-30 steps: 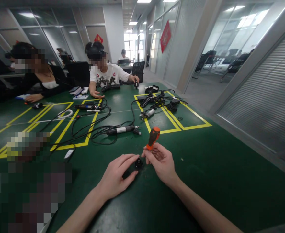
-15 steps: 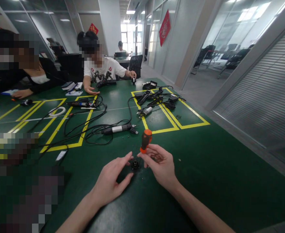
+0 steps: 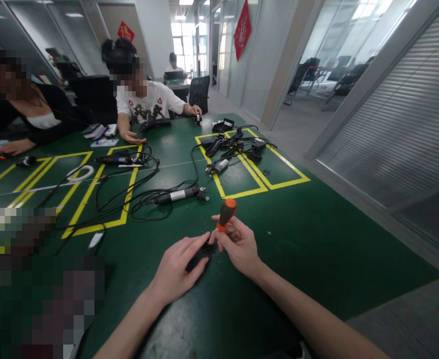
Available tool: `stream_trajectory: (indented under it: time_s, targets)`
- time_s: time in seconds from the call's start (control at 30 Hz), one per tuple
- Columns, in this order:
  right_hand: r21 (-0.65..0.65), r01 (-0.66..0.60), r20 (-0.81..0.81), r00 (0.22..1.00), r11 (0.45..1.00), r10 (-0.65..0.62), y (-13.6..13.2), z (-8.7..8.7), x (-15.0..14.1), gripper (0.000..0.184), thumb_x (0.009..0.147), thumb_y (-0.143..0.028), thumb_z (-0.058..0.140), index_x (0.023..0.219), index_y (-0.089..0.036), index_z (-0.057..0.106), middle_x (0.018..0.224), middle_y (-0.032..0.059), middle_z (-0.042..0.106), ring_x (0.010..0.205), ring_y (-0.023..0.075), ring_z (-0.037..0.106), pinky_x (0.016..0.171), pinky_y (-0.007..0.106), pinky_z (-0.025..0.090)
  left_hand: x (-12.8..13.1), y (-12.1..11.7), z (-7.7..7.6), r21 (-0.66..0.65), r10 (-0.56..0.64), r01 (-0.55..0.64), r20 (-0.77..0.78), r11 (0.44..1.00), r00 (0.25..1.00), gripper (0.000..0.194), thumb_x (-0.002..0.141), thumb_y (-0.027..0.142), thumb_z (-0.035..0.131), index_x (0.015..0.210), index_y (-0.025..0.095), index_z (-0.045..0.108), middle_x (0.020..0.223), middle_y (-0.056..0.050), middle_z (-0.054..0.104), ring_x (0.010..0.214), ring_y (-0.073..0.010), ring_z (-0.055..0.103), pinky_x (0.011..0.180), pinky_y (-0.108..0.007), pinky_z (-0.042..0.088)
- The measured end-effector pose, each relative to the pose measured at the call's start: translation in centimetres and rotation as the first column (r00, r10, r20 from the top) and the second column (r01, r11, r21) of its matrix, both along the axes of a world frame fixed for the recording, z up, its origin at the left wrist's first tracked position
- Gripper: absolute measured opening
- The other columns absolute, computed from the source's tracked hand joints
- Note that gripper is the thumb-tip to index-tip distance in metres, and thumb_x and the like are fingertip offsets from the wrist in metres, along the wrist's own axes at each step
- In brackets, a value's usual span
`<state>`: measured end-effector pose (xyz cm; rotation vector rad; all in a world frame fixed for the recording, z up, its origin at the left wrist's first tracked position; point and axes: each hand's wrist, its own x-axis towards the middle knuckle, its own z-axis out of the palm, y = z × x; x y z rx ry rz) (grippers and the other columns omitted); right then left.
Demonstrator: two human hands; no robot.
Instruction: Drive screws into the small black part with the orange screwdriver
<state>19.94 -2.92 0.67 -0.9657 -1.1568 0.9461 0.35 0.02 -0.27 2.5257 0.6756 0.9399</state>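
Glass partitions (image 3: 272,65) and red paper diamonds (image 3: 243,31) stand behind a long green table (image 3: 317,249), which is marked out with yellow tape (image 3: 242,192). From the head camera, the person's two bare hands meet near the middle of the table's near part. The right hand (image 3: 240,248) is closed around the lower end of an orange-and-black screwdriver (image 3: 227,213), whose handle points up and leans slightly; its tip is hidden by the fingers. The left hand (image 3: 178,269) rests on the table with thumb and forefinger apart, curved about a small black part (image 3: 207,246); whether they press on it cannot be told. That part sits on the green surface between the hands, partly covered by fingers.

Beyond them lies a grey-and-black cylindrical tool (image 3: 178,195) among looped black cables (image 3: 150,212), with more cabled gear (image 3: 238,144) farther back, over the taped boxes. To the left are a white ring (image 3: 80,173) and a dark tool (image 3: 114,160). Across the table sits a co-worker in a white T-shirt (image 3: 150,102), one hand on a small black object (image 3: 198,118)
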Motion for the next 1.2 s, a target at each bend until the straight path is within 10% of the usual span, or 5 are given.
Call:
stream_trajectory:
  time_s: [0.33,0.63,1.2]
  targets:
    - [0.208,0.127,0.107,0.983,0.97,-0.152,-0.2,1.5,0.2,0.013,0.083,-0.024,0.081,0.072,-0.022,0.075,0.078,0.0027,0.071,0.064,0.0144,0.061,0.057,0.027,0.051,-0.1,0.2,-0.2,0.019,0.002,-0.002,-0.038,1.0,0.999,0.055,0.101,0.021,0.06,0.154,0.024,0.048,0.117,-0.009,0.076,0.101,-0.0209,0.074,0.092,-0.033,0.061]
    - [0.133,0.065,0.033,0.997,0.989,-0.07,0.0,0.7,0.0,0.028,0.092,-0.029,0.072,0.119,-0.022,0.071,0.086,0.003,0.077,0.057,0.0118,0.063,0.054,0.026,0.055,-0.2,0.5,-0.1,0.028,0.006,-0.004,-0.052,1.0,0.999,0.058,0.101,0.022,0.06,0.157,0.026,0.045,0.116,-0.007,0.076,0.098,-0.0203,0.074,0.088,-0.031,0.06]
    - [0.008,0.009,-0.051,0.999,1.0,-0.009,-0.2,1.0,0.3,0.019,0.084,-0.034,0.082,0.093,-0.021,0.073,0.084,0.0024,0.071,0.066,0.0139,0.065,0.064,0.028,0.059,0.0,0.9,-0.8,-0.175,0.022,-0.034,-0.068,0.984,0.997,0.025,0.1,0.024,0.065,0.123,0.019,0.071,0.111,-0.008,0.078,0.099,-0.0222,0.072,0.09,-0.036,0.059]
